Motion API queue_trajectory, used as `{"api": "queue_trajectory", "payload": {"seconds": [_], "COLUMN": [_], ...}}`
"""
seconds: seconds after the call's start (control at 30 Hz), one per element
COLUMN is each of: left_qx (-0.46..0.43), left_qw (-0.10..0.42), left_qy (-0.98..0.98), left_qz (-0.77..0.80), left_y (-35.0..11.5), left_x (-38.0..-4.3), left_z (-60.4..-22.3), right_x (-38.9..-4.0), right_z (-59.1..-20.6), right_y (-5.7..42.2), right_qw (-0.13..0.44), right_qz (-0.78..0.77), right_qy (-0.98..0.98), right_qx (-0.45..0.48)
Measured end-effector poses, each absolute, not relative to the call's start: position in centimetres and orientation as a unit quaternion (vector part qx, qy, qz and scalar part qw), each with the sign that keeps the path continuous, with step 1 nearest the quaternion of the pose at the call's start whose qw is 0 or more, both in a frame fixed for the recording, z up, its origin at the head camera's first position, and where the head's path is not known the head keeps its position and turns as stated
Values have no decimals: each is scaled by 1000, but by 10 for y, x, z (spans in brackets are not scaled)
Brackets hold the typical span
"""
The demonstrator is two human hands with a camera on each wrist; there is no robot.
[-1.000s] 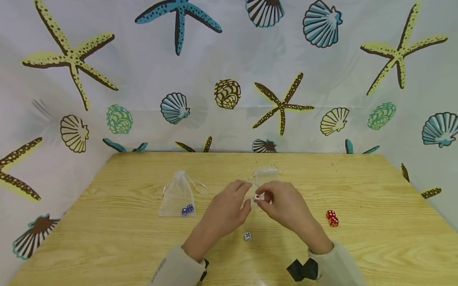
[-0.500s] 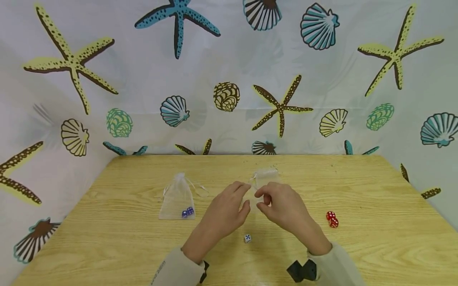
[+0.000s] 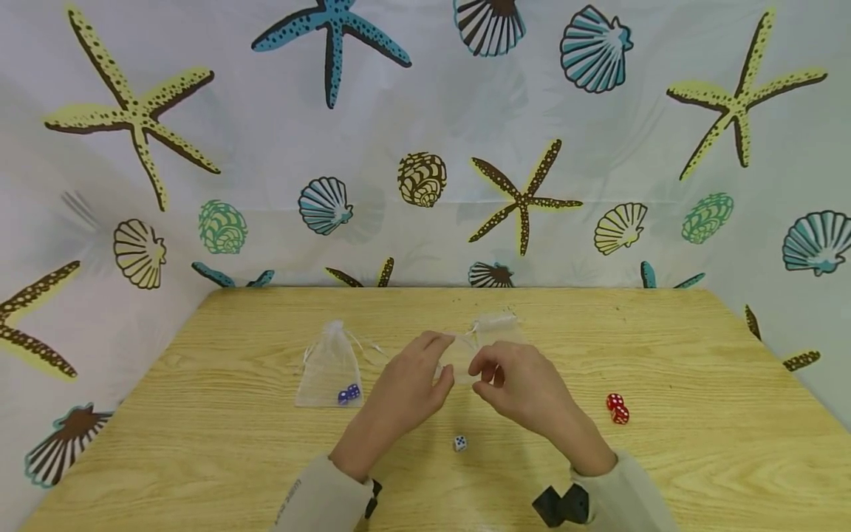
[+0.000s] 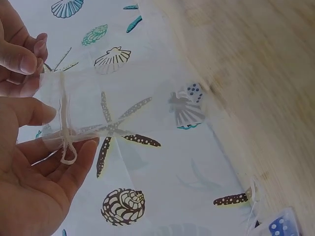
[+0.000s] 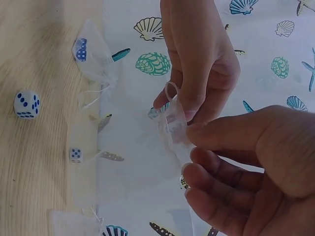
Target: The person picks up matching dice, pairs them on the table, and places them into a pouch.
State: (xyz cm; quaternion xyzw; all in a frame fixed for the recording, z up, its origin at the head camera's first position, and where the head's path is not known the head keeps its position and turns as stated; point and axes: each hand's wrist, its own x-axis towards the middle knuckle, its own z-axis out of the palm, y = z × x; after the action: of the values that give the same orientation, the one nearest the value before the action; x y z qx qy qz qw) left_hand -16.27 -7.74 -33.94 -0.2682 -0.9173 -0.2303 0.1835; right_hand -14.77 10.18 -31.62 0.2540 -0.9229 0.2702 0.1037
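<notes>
Both hands hold a small sheer white drawstring bag (image 3: 459, 367) upright above the middle of the table. My left hand (image 3: 405, 377) pinches its mouth, the thumb beside the drawstring loop in the left wrist view. At the opposite edge of the mouth, my right hand (image 3: 521, 377) grips with thumb and curled fingers. A white die with blue pips (image 4: 194, 92) shows through the mesh at the bottom of the bag in the left wrist view. Another white die (image 3: 460, 443) lies on the table below the hands, and appears larger in the right wrist view.
To the left lies a second sheer bag (image 3: 326, 369) with blue dice (image 3: 349, 393) inside. A third sheer bag (image 3: 499, 326) lies behind the right hand. Red dice (image 3: 617, 408) sit together on the wooden table (image 3: 698, 443) at right. A shell-and-starfish cloth (image 3: 425, 244) encloses the back and sides.
A second ago my right fingers held a white die at the bag's mouth; half a second ago they no longer did. Since then my left hand has shifted left, and the bag shows between the hands.
</notes>
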Motion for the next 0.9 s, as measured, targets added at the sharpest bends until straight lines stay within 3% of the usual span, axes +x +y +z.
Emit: {"api": "queue_trajectory", "payload": {"seconds": [0.9], "left_qx": [-234], "left_qw": [168], "left_qy": [-929], "left_qz": [-232], "left_y": [-91], "left_x": [-172], "left_z": [-341], "right_x": [-155], "right_z": [-349], "right_y": [86], "right_qw": [-64], "right_qz": [311], "right_qy": [-892], "right_qx": [322]}}
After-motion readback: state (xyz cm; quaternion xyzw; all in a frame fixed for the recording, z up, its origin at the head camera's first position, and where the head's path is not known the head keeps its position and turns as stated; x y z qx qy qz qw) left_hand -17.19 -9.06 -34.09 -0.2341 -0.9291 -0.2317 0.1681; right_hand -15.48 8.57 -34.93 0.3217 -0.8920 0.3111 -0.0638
